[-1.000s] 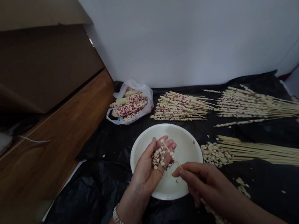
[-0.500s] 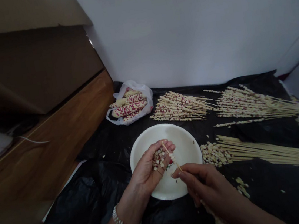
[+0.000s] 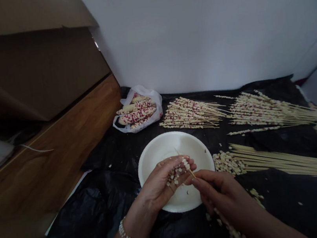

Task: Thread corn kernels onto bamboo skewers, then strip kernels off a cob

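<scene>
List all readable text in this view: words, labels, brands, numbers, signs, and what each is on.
None: no word, label, brand, number or sign can be read.
Plastic bag around the corn cobs: any print is too small and blurred to read.
Brown box, upper left: no lettering visible on its dark sides.
White basin: no lettering on the part that shows.

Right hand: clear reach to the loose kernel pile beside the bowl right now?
Probably yes: the right hand is close to the kernel pile, with nothing visible standing between them, though it is busy pinching a skewer.
</scene>
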`<state>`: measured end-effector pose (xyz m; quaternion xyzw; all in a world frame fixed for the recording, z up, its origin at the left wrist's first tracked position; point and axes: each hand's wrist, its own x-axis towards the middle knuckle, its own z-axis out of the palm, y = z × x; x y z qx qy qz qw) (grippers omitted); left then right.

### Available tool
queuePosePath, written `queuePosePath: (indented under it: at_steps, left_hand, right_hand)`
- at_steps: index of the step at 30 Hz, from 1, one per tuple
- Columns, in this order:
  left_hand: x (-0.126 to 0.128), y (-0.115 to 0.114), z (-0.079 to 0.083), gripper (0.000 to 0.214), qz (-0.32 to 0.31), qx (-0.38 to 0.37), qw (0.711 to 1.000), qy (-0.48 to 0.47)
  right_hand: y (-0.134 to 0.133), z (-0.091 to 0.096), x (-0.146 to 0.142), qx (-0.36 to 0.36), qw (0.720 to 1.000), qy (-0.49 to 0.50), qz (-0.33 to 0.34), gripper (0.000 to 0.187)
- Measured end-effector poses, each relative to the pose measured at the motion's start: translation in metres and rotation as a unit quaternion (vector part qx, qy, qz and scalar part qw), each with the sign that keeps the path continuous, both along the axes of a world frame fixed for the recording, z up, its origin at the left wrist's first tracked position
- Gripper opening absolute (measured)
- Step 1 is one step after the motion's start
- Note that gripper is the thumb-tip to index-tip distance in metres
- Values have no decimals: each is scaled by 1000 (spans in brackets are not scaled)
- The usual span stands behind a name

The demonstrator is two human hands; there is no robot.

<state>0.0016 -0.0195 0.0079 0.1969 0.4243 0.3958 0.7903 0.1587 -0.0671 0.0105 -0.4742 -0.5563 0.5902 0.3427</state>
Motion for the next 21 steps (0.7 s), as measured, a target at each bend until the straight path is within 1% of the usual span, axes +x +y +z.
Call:
queuePosePath:
  at_steps: [4, 6, 9, 13, 17, 21]
  left_hand:
    - [-3, 6, 2, 27, 30, -41, 997, -61]
    - [-6, 9, 4, 33, 31, -26, 997, -71]
    - [-9, 9, 7, 41, 39, 11, 999, -36]
    - [-7, 8, 6, 37, 55, 24, 998, 14]
    - [-6, 8, 5, 35, 60, 40, 997, 23]
    - [-6, 9, 7, 32, 62, 41, 997, 30]
  right_hand:
    - [2, 2, 1, -7, 1000, 5, -11, 36]
    - [2, 2, 1, -17, 1000, 5, -11, 37]
    - [2, 2, 1, -23, 1000, 1, -5, 37]
    - [2, 1, 0, -26, 1000, 11, -3, 37]
    - [1, 1, -1, -27, 1000, 16, 1, 37]
    - [1, 3, -1, -27, 1000, 1, 7, 39]
